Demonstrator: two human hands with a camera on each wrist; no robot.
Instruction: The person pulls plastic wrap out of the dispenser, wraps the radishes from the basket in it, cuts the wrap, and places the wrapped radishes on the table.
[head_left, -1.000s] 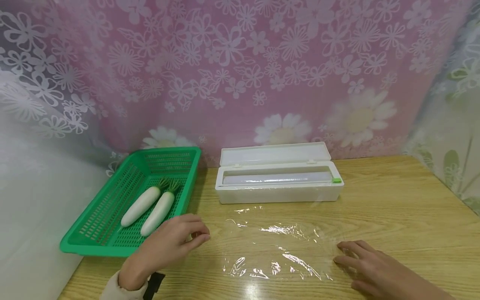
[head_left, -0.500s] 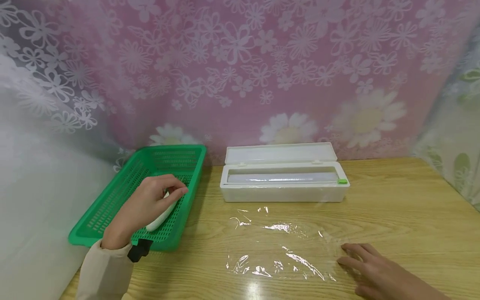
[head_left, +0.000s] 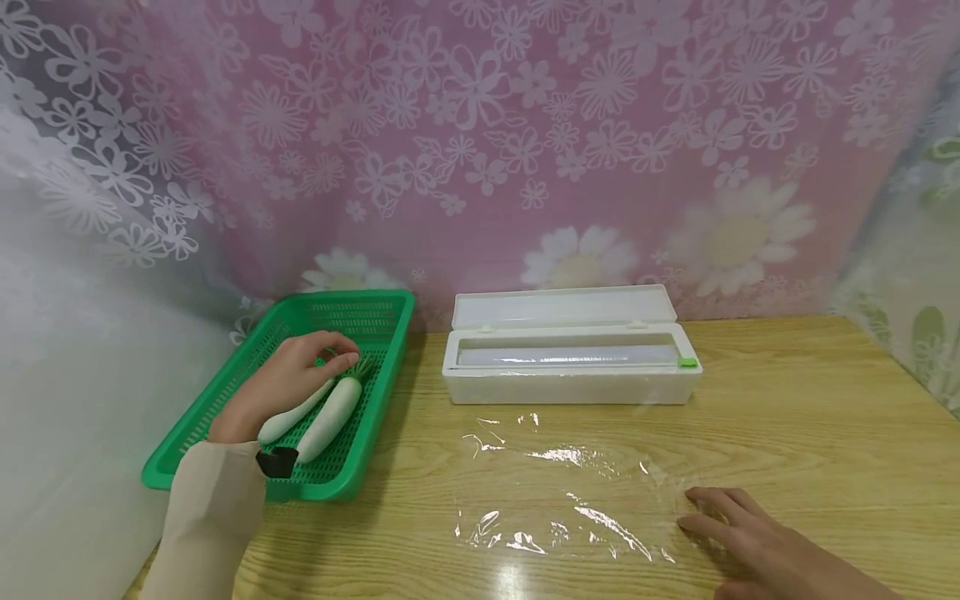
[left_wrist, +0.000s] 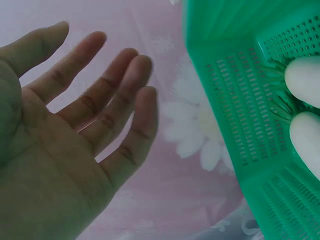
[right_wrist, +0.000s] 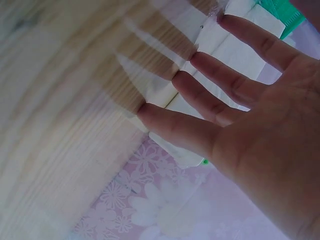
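Radishes (head_left: 330, 421) near left hand (head_left: 288, 379), fingers loose, nothing held; better gripped mid-body. Right hand (head_left: 750, 533) straight-fingered, nothing gripped: press film's (head_left: 558, 456) right edge lightly.

Clear film (head_left: 555, 500): flashing white glare
Worktop (head_left: 780, 400): mirroring a bright spot toward its front edge, blurring in the right wrist view
Green basket (head_left: 386, 367): casting soft shadow along its right side
Left fingers (left_wrist: 70, 67): showing dim, greyish
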